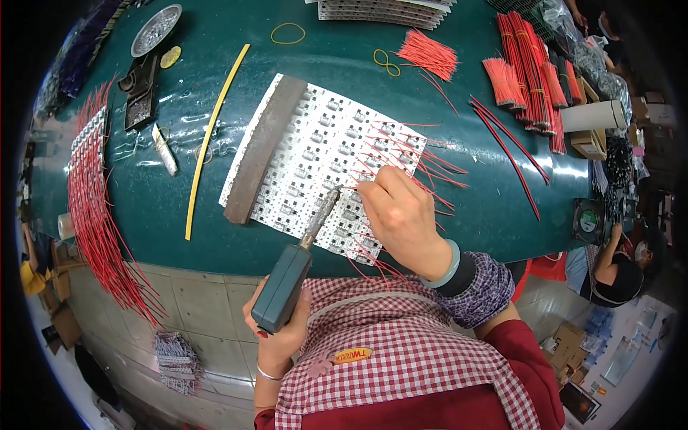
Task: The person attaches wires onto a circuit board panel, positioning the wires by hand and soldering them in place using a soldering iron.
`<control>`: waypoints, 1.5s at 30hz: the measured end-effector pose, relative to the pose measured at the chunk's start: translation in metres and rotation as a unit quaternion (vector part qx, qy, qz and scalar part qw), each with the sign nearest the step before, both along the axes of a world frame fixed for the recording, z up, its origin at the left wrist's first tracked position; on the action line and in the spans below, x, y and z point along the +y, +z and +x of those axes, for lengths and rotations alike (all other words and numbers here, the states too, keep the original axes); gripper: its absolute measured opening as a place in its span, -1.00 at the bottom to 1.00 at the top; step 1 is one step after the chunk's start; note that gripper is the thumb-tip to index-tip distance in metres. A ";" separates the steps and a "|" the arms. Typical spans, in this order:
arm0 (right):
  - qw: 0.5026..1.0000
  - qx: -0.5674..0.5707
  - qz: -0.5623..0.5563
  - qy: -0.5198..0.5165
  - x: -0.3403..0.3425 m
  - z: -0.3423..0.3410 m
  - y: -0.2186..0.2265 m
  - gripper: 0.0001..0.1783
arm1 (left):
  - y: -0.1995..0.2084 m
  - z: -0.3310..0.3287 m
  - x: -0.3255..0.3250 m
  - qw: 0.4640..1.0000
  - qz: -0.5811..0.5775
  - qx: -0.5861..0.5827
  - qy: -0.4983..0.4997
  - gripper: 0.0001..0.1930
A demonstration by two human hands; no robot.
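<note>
open: bare green table [459, 208] right of circuit panel [322, 161], and strip between yellow tube [211, 140] and metal bar [261, 147] | blocked: loose red wires [423, 168] fan over panel's right edge | left edge: wired strip [93, 186] | far right: wire bundles [530, 72], paper roll [591, 115]

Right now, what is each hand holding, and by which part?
The left hand grips a soldering iron by its dark green handle. The right hand pinches a thin red wire near its end, over the white circuit panel.
</note>
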State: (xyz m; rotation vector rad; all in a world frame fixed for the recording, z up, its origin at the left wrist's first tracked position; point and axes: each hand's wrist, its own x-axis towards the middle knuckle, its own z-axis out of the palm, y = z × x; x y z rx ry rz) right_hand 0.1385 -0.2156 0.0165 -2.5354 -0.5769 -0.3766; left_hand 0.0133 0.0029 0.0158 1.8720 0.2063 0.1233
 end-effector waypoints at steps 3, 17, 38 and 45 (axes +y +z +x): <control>1.000 0.004 -0.017 -0.003 0.000 0.000 0.001 -0.86 | 0.001 0.001 0.000 1.000 -0.005 0.013 0.003 -0.80; 0.999 0.010 -0.036 0.000 0.002 0.002 0.004 -0.90 | 0.005 0.005 0.002 0.999 0.029 0.007 -0.031 -0.85; 0.998 0.043 -0.033 -0.026 -0.035 -0.029 0.049 -0.77 | -0.011 -0.023 0.017 0.999 -0.007 0.018 -0.029 -0.57; 0.993 -0.007 0.113 -0.033 -0.014 -0.032 0.054 -0.81 | -0.004 -0.016 0.010 0.997 0.064 0.005 0.044 -0.76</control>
